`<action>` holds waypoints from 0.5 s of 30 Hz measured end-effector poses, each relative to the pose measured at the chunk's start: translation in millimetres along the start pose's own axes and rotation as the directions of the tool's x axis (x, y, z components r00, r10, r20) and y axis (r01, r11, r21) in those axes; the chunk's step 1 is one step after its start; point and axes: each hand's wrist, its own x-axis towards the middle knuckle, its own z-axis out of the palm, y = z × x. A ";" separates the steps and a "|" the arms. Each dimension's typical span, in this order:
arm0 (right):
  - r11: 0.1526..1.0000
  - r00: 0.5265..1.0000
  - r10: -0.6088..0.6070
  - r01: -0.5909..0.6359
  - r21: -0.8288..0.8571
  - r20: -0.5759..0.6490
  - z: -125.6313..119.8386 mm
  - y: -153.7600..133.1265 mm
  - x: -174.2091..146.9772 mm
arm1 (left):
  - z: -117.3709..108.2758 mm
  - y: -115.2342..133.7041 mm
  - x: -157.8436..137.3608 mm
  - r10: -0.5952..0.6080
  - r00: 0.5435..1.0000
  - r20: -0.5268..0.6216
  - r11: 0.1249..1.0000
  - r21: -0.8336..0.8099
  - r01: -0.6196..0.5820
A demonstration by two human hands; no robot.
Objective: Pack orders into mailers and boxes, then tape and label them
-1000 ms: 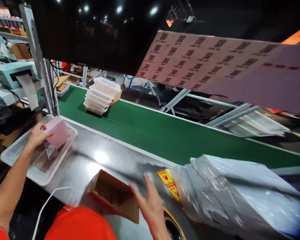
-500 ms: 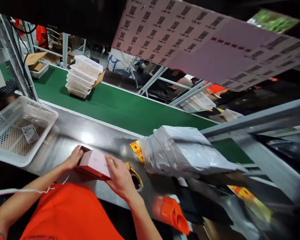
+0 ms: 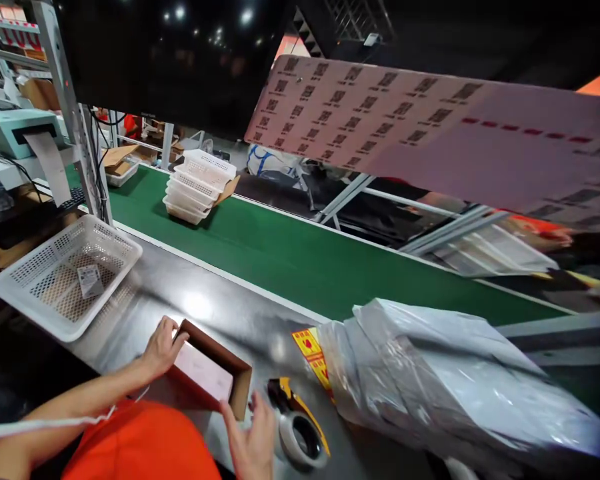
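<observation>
A small cardboard box lies open on the metal bench in front of me. Inside it sits a pale pinkish-white box, with a gap along the far side and right end. My left hand is closed on the carton's left end, fingertips over its rim. At the near right corner, my right hand has thumb and fingers spread apart; whether they touch the carton is unclear. Just right of that hand lies a yellow-and-black tape dispenser with a roll of tape.
A white plastic basket holding a small labelled packet stands left. Grey plastic mailing bags and red-yellow labels lie right. Behind the bench runs a green conveyor bearing stacked baskets. A code sheet hangs above.
The pinkish-white box now sits down inside the carton. My right hand has let go of it and spread its fingers near the corner. The view has swung left and up.
</observation>
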 end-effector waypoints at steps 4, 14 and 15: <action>0.997 0.952 -0.082 0.075 0.037 0.295 9.1 -5.8 -16.5 | -1.5 21.6 -13.2 0.310 0.832 0.459 0.781 0.377 -0.499; 0.972 0.994 -0.108 0.100 0.214 0.025 37.8 1.4 54.9 | 4.7 13.6 47.2 0.374 0.775 0.510 0.723 0.363 -0.588; 0.973 0.992 -0.106 0.116 0.201 -0.061 40.9 12.4 49.4 | 7.5 2.5 43.1 0.355 0.799 0.485 0.715 0.409 -0.566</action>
